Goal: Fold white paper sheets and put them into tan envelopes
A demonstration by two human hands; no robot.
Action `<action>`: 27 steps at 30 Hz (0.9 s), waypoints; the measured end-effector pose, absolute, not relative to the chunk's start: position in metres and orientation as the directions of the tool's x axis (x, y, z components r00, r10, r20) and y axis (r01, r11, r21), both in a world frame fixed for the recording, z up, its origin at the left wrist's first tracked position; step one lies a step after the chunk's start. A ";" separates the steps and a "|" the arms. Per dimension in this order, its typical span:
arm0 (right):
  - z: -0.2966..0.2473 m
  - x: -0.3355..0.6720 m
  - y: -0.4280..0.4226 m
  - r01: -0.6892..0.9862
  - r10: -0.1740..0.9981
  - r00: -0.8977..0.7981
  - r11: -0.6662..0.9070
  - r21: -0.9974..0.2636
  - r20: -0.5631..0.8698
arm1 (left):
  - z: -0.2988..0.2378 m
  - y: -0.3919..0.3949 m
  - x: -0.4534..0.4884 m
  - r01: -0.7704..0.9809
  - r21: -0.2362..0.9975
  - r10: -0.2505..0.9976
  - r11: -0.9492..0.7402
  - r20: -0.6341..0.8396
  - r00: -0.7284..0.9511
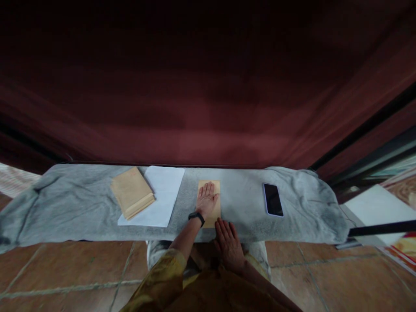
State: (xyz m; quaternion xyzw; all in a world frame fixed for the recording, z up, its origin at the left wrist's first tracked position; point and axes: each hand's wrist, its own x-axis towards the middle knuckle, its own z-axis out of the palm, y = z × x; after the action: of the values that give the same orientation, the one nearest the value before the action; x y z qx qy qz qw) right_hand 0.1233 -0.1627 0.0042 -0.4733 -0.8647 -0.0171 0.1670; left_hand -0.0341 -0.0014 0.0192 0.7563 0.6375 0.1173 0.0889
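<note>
A tan paper envelope (212, 214) lies upright on the grey cloth in front of me. My left hand (206, 199), with a black band on its wrist, rests flat on the envelope's upper half with the fingers stretched out. At the envelope's lower right corner, my right hand (229, 242) lies with its fingers extended and its fingertips by the cloth's front edge. Whether those fingertips touch the paper I cannot tell. To the left, a stack of tan envelopes (132, 190) sits partly over white paper sheets (170, 190).
A phone (273, 199) with a pale purple edge lies on the grey cloth (240, 186) to the right. Behind the narrow covered surface rises a dark red panel (201, 143). Brown floor tiles (87, 260) show below, and a white board (380, 212) stands at far right.
</note>
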 end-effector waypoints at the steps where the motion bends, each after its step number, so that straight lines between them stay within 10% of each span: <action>1: 0.004 0.123 -0.163 0.822 0.809 -0.501 0.556 -0.123 0.309 | 0.021 -0.001 -0.035 0.943 0.291 0.987 -0.163 0.051 0.155; 27: -0.003 0.095 -0.165 0.783 0.782 -0.508 0.594 -0.185 0.360 | 0.000 -0.168 -0.080 0.901 0.121 0.879 -0.416 0.306 0.365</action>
State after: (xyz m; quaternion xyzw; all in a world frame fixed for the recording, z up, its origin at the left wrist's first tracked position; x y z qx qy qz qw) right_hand 0.0948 -0.1653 -0.0028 -0.4505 -0.8685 -0.0008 0.2069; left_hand -0.0798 -0.1681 -0.0002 0.8256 0.5391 0.1633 -0.0333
